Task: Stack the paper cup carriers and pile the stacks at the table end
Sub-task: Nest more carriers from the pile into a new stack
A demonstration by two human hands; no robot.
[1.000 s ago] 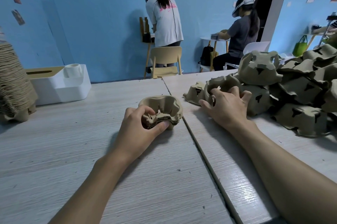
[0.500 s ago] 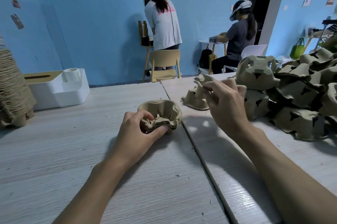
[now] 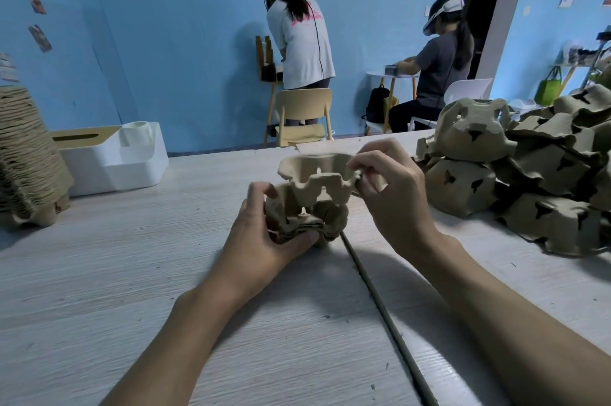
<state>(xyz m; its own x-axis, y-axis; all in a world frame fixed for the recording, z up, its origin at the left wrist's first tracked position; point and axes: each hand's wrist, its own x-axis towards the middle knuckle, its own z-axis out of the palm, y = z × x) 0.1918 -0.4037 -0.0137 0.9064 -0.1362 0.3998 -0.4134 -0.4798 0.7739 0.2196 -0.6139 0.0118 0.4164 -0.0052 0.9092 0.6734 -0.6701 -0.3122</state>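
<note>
Roughly midway: left hand [image 3: 264, 240] grips a small stack [image 3: 307, 217], right hand [image 3: 393, 194] pinches one carrier [image 3: 317, 171] above it; tall pile [image 3: 26, 157] done, big heap [image 3: 545, 174] left.

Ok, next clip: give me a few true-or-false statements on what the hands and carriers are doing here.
1. The left hand grips a small stack. True.
2. The right hand holds nothing. False: it pinches a single carrier by its rim.
3. The carrier is held directly over the small stack. True.
4. The loose pile lies left of the hands. False: it lies to their right; a tall stack stands at the left.
</note>
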